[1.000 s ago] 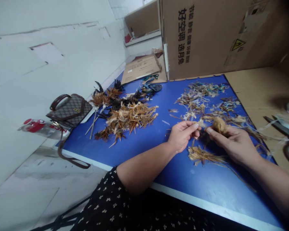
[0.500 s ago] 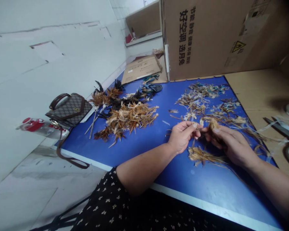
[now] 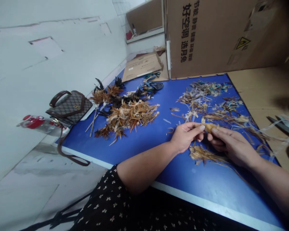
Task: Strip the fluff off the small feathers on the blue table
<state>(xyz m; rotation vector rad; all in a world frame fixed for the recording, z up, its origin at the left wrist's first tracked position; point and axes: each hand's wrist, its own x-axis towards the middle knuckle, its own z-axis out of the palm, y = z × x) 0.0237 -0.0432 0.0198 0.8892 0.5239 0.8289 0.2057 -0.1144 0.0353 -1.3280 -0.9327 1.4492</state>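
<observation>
Pinching a tan feather tuft (image 3: 209, 127) between them, left hand (image 3: 186, 136) and right hand (image 3: 232, 144) seem to be arranging it; the next move likely needs light, steady pressure. Below them, a feather bundle (image 3: 202, 154) lies on the blue bench (image 3: 180, 176).

Cool light leaves a milky sheen across the near part of the blue table (image 3: 125, 147); feathers (image 3: 132, 117) on it look smudged to me. Beyond it, the carton (image 3: 219, 38) darkens rightward.
</observation>
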